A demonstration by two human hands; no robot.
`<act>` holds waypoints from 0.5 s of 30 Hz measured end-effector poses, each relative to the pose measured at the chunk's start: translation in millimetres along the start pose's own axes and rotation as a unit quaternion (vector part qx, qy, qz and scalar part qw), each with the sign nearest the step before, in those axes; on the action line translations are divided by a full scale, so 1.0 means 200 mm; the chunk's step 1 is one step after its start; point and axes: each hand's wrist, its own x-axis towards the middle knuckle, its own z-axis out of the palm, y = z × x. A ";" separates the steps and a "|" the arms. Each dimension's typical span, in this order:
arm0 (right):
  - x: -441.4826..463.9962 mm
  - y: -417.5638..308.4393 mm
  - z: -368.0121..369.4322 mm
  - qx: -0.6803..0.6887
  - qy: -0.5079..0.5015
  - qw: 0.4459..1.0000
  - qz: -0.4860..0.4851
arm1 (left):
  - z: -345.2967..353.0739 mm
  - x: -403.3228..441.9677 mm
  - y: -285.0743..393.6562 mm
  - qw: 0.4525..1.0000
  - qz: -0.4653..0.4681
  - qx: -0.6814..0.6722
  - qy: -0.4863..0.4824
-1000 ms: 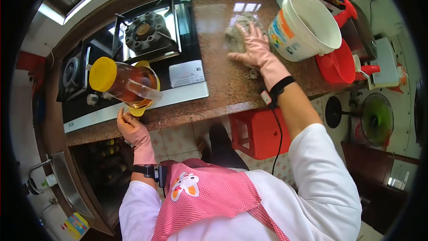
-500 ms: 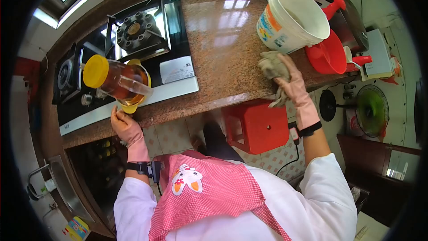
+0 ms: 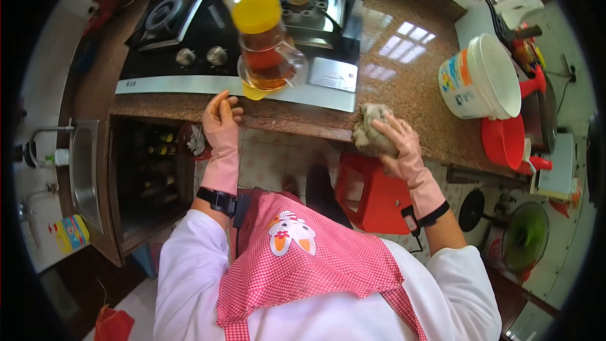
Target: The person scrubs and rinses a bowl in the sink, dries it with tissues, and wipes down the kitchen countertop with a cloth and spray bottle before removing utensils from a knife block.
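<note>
My right hand, in a pink rubber glove, presses a crumpled grey-beige cloth onto the counter's front edge, just right of the gas stove. My left hand, gloved the same way, hovers by the counter edge with fingers loosely apart and nothing in them. Beyond its fingertips a clear pitcher of amber liquid, with a yellow lid, stands on the stove's front strip. A yellow piece shows at its base.
To the right on the counter stand a white bucket and a red basin. A red plastic stool is under the counter's edge. An open cabinet is below on the left, beside a metal sink.
My right hand has slid the cloth left along the counter edge, away from the bucket and toward the stove. My view has turned, and my left hand remains near the pitcher.
</note>
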 end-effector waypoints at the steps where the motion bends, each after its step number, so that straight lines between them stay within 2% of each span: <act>1: 0.01 -0.04 0.02 0.010 -0.013 1.000 -0.016 | -0.05 -0.04 0.01 1.000 -0.001 -0.022 0.002; 4: 0.07 -0.23 0.06 0.027 -0.044 0.998 -0.046 | -0.27 -0.15 -0.02 1.000 -0.007 -0.027 0.008; 10: 0.42 -0.55 0.31 0.051 -0.098 0.985 -0.129 | -0.60 -0.31 -0.08 0.988 -0.101 -0.073 0.094; 12: 0.53 -0.61 0.39 0.126 -0.094 0.969 -0.188 | -0.62 -0.33 -0.04 0.989 -0.104 -0.068 0.080; 13: 0.55 -0.62 0.41 0.243 -0.130 0.952 -0.135 | -0.62 -0.33 -0.01 0.990 -0.105 -0.064 0.075; 15: 0.60 -0.66 0.45 0.461 -0.205 0.863 -0.024 | -0.63 -0.33 0.06 0.994 -0.087 -0.054 0.047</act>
